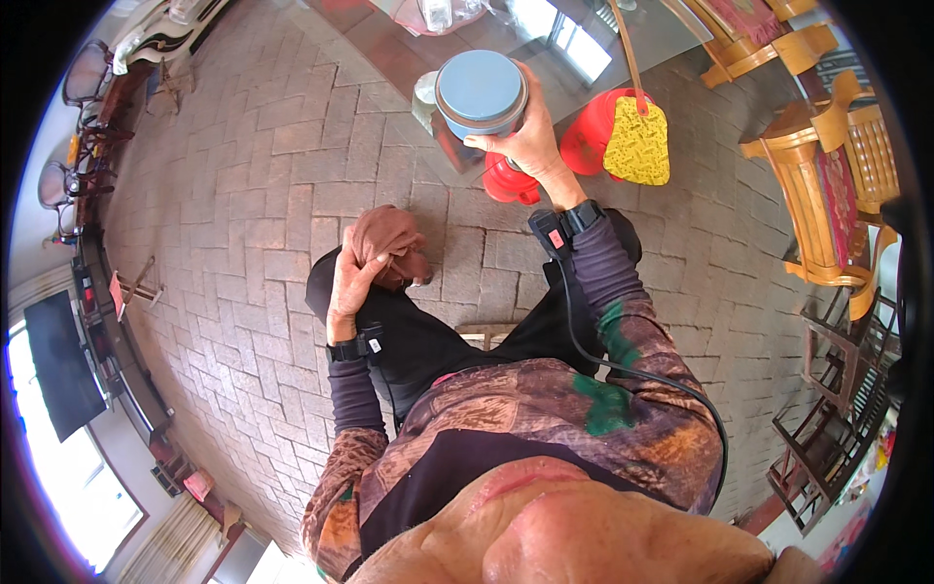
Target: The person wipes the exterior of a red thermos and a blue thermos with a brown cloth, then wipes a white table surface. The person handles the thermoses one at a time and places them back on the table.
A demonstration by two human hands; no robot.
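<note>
In my right hand (533,142) is a round blue container (481,84) with a flat lighter-blue lid, held by its side over the corner of a glass-topped table (387,55). My fingers wrap around its far right side and the thumb lies along the near side. A crumpled brown cloth (387,237) is bunched in my left hand (354,281), above my left knee. Part of that cloth hangs down past the fingers. Beside the blue container, partly hidden by it, stands a clear vessel (425,98).
Near the table corner are a red lidded object (509,181) and a larger red container (587,135). A yellow fly swatter (638,142) overhangs the table edge. Wooden armchairs (810,197) line the right side. A small folding stool (135,288) stands left on the brick floor (241,197).
</note>
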